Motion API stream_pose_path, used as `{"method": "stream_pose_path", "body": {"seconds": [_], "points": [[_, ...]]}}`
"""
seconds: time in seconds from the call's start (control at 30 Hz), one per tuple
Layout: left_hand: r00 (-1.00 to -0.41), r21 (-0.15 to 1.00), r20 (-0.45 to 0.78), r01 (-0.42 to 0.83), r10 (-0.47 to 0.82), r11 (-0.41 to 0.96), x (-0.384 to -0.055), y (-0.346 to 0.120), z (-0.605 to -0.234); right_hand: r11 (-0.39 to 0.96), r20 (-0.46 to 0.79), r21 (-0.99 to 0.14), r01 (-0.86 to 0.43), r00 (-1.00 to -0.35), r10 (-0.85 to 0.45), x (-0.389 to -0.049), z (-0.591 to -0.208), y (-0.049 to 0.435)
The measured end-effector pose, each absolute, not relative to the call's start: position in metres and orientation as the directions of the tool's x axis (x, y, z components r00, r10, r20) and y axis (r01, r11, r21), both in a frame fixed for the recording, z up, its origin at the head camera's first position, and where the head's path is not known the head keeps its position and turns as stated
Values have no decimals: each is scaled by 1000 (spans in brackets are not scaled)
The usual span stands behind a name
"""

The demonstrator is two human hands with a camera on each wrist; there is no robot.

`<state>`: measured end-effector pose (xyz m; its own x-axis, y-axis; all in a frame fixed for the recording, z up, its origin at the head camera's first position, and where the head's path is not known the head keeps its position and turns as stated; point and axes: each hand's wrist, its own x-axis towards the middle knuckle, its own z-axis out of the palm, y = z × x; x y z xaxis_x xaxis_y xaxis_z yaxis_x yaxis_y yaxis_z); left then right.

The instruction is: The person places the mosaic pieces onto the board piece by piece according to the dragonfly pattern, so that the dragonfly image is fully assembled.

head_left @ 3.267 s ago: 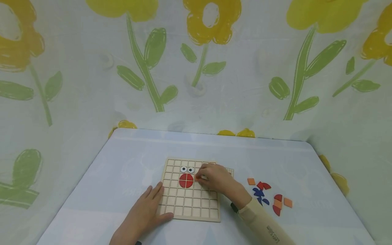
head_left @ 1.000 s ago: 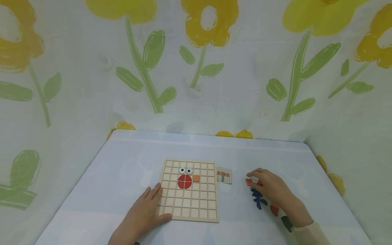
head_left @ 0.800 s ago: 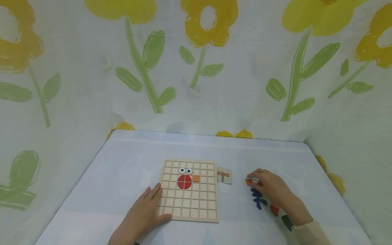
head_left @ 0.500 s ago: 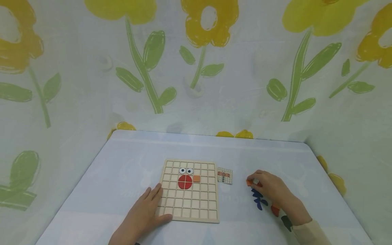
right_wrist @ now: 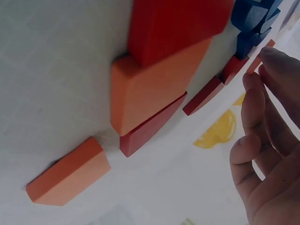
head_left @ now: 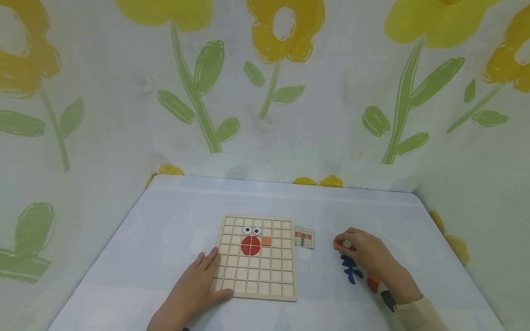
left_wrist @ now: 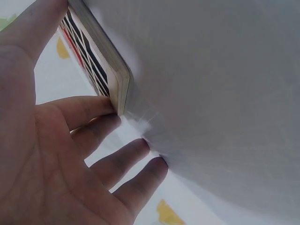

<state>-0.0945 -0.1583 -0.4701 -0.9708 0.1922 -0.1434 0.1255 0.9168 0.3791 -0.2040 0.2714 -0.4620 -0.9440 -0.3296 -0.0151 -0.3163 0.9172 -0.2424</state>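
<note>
My left hand [head_left: 192,285] lies along the near-left side of a wooden grid board [head_left: 265,276], fingers extended and thumb at the front edge. In the left wrist view, its fingertips touch the board's rim [left_wrist: 119,77]. Set in the grid are two eye tiles [head_left: 247,230], a red circle [head_left: 250,245] of quarter pieces, and an orange square tile [head_left: 267,241] to their right. Off to the right of the board, my right hand [head_left: 368,250] pinches another orange square tile [head_left: 337,245] between thumb and finger, low over the table. The right wrist view also shows this pinched orange tile [right_wrist: 260,56].
A small pattern card [head_left: 304,237] lies against the board's right side. Blue pieces [head_left: 351,269] are scattered below my right hand. Red [right_wrist: 178,28] and orange pieces [right_wrist: 70,173] lie under its wrist. A flowered cloth [head_left: 323,115] rises behind the table.
My right hand has left the board, where an orange tile now sits beside the red circle, and moved right to another orange tile. During the last second, it barely moves. The left hand stays put.
</note>
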Motion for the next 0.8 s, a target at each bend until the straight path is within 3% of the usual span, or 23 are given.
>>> {"method": "stream_pose_path", "body": {"seconds": [0.47,0.8], "points": [[-970,384,-141,130,197,914,-95,-159,-471,875,140,-225,-430,-902,-407,-200,-462,258],[-968,392,-159,117,192,913,-95,-159,-468,844,182,-196,-499,-864,-469,-202,-461,241]]}}
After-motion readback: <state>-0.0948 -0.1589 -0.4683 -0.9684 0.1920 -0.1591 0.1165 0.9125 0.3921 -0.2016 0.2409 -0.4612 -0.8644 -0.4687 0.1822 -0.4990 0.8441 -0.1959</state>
